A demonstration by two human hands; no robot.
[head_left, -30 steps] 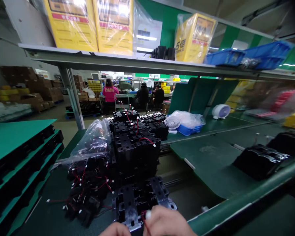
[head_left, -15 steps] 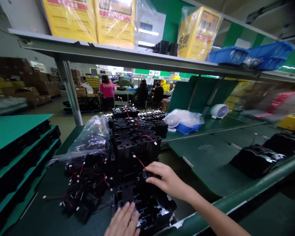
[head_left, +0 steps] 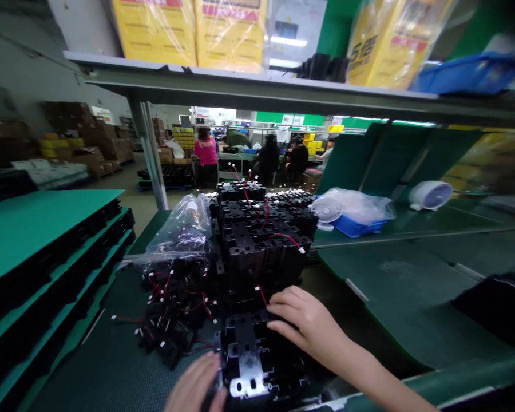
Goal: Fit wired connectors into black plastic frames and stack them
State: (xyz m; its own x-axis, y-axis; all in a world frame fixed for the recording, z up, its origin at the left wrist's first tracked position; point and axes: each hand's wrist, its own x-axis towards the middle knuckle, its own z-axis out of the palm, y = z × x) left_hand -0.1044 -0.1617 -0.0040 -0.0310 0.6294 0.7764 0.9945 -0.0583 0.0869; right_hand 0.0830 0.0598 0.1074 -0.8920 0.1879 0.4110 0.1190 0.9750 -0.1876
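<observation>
A black plastic housing with slots and a shiny top strip lies in front of me on the bench. My right hand reaches over its far right part, thumb and fingers closed around a small black part. That part is mostly hidden; its red wire with a white plug sticks up beside the fingertips. My left hand, blurred, is at the housing's near left edge with fingers curled. Something dark shows between its thumb and fingers. Left of the housing is a heap of small black parts with red wires and white plugs.
Stacked black housings stand just beyond. A clear plastic bag lies behind the heap. Green boards are stacked at left. A small white fan and blue tray sit at right. A shelf crosses overhead; people sit farther back.
The view has turned left, so the scene sits farther right. My left hand has come off the housing's top to its left edge. My right hand stays at the small wired part.
</observation>
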